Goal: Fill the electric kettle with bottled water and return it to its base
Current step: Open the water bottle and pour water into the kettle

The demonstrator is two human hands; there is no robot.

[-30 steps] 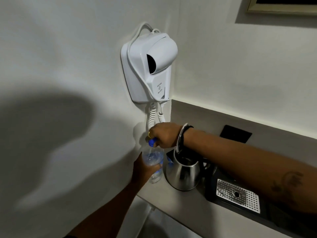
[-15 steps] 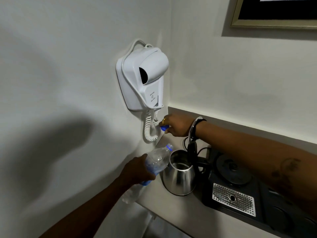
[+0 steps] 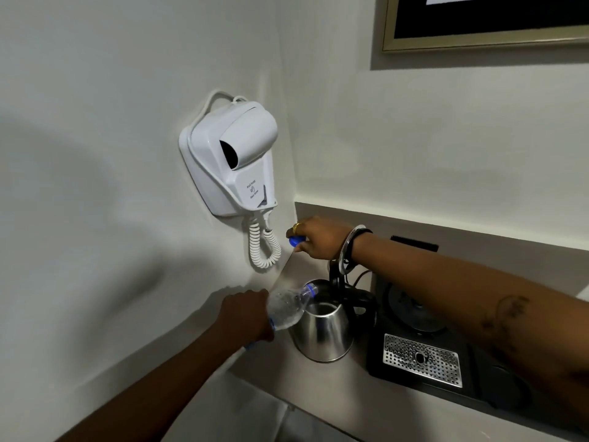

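A steel electric kettle (image 3: 323, 336) stands on the grey counter with its black lid raised. My left hand (image 3: 243, 317) grips a clear plastic water bottle (image 3: 288, 306), tipped so its blue-ringed neck reaches over the kettle's open mouth. My right hand (image 3: 318, 237) is held above and behind the kettle near the wall corner, pinching the blue bottle cap (image 3: 297, 241). The round black kettle base (image 3: 414, 309) sits on a black tray to the kettle's right.
A white wall-mounted hair dryer (image 3: 231, 157) with a coiled cord (image 3: 263, 245) hangs just above left of the kettle. The black tray (image 3: 471, 381) carries a perforated metal drip plate (image 3: 422, 358). A dark wall socket (image 3: 414, 243) and a framed picture (image 3: 478, 43) are on the back wall.
My right hand took the blue cap off the bottle and lifted it away toward the wall. My left hand tilted the bottle from upright until its neck came over the kettle's mouth.
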